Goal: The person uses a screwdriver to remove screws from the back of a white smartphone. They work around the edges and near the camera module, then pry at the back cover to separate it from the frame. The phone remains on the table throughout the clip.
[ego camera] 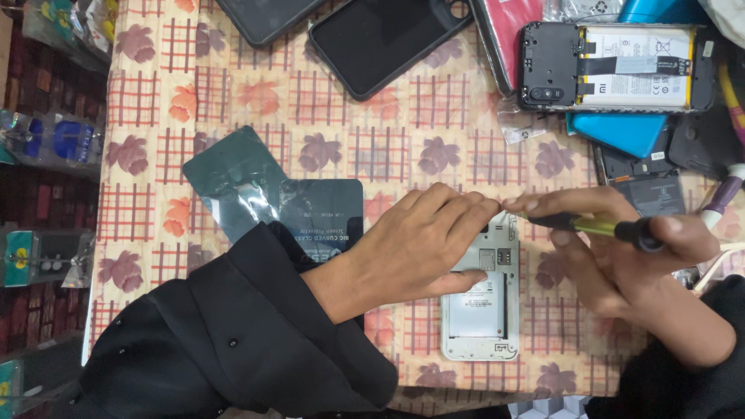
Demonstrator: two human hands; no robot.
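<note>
A phone repair shop: opened phones (617,66) and cases (386,43) crowd the tablecloth (233,101).

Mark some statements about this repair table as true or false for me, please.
1. The right hand holds a thin screwdriver with a yellow-green shaft and black handle. True.
2. The left hand rests on a white opened phone with its back cover off. True.
3. The table is covered by a plain blue cloth. False: the floral checked tablecloth is beige with red grids and leaves.
4. The white phone lies face up with its screen lit. False: its open back shows.
5. A second opened phone with a white battery showing lies at the upper right. True.
</note>
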